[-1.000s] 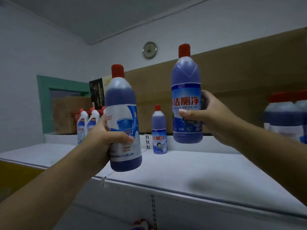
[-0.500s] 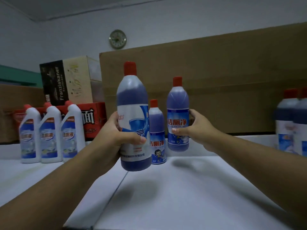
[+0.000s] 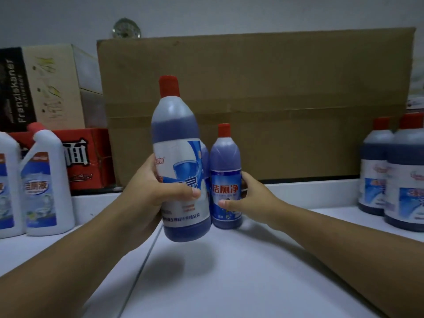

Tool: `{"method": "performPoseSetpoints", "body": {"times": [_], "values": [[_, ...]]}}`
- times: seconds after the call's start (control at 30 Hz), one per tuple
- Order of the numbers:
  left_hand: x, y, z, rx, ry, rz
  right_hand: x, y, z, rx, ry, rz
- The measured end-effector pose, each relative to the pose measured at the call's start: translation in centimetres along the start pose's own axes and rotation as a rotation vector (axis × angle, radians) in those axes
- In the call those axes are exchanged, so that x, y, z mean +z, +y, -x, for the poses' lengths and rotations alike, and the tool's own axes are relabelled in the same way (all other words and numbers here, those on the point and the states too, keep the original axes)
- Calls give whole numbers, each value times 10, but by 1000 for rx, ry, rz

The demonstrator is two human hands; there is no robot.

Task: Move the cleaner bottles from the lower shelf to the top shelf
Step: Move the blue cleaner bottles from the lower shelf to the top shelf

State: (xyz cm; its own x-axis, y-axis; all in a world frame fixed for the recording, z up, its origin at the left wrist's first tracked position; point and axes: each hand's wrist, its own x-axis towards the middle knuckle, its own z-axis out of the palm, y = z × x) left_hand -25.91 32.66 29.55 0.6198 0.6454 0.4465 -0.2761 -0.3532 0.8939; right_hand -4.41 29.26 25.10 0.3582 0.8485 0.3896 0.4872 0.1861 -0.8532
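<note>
My left hand grips a large blue cleaner bottle with a red cap, held a little above the white top shelf. My right hand wraps a smaller blue cleaner bottle with a red cap, whose base rests on or just above the shelf, right beside the large one. A third small blue bottle stands behind them, almost hidden.
A big cardboard box lines the back of the shelf. White cleaner bottles stand at the left before a red carton and a printed box. Dark blue bottles stand at the right.
My right hand has lowered its small bottle to the shelf surface next to the standing bottle. The left bottle has shifted right, now covering the third bottle. The view has come closer.
</note>
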Motion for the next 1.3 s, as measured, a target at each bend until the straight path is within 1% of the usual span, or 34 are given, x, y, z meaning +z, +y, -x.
{"method": "performPoseSetpoints", "body": {"times": [0.1, 0.27, 0.33, 0.43, 0.5, 0.53, 0.6, 0.67, 0.8, 0.93, 1.1, 1.17, 1.3], "values": [[-4, -6, 1, -18, -13, 28, 2, 3, 3, 41, -21, 56], [-2, -14, 4, -30, -81, 68, 0, 2, 12, 48, -84, 155], [0, -12, 5, -12, -77, 75, -7, -6, 12, 53, -33, 167], [7, -10, 7, 11, -90, 84, -20, -19, 14, 85, 115, 272], [11, -10, 8, 4, -96, 92, -28, -27, 21, 126, 174, 215], [13, -11, 8, -1, -98, 91, -30, -33, 28, 147, 172, 145], [17, -10, 8, -7, -118, 90, -32, -42, 47, 183, 126, -9], [22, -7, 8, -19, -139, 98, -30, -48, 69, 186, 63, -91], [38, 5, 3, 5, -195, 117, -27, -54, 103, 97, -70, -233], [70, 15, 8, 19, -211, 167, -41, -50, 126, 37, -123, -229], [133, 23, 29, 28, -192, 135, -86, -51, 175, 47, -85, -185], [165, 28, 37, 30, -193, 117, -111, -48, 199, 70, -51, -179], [240, 35, 49, 23, -192, 101, -168, -43, 248, 91, 89, -128]]}}
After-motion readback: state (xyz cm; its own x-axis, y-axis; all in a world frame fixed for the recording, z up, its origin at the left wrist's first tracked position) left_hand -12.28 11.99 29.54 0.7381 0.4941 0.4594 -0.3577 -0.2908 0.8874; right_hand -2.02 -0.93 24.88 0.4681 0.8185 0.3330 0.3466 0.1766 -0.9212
